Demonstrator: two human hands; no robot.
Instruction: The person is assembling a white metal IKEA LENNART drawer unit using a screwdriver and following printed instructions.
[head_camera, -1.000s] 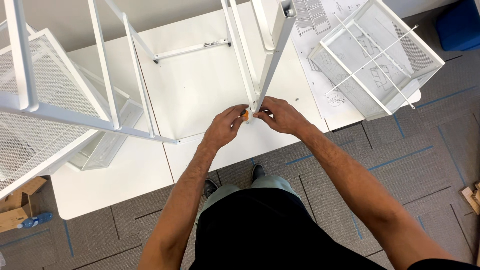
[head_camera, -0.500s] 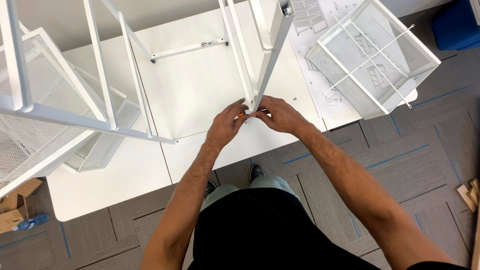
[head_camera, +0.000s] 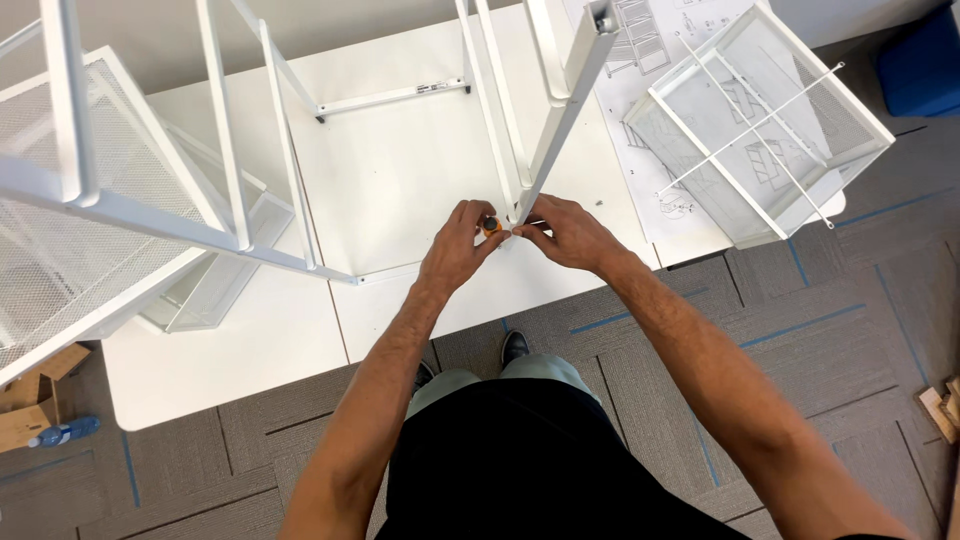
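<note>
A white metal frame (head_camera: 560, 110) stands on a white table (head_camera: 400, 180), its rails rising toward the camera. My left hand (head_camera: 462, 240) pinches a small orange and black tool (head_camera: 491, 226) at the foot of a slanted frame leg. My right hand (head_camera: 562, 232) meets it from the right, fingertips gripping the bottom end of that leg. Both hands touch near the table's front edge.
A white mesh basket (head_camera: 770, 120) lies on an instruction sheet (head_camera: 640, 60) at the right. Mesh shelves (head_camera: 90, 200) sit at the left. A cardboard box (head_camera: 25, 405) and blue bottle (head_camera: 60, 433) rest on the carpet. A blue bin (head_camera: 925, 60) stands far right.
The hands stay at the leg's foot. The left fingers have shifted slightly around the orange tool.
</note>
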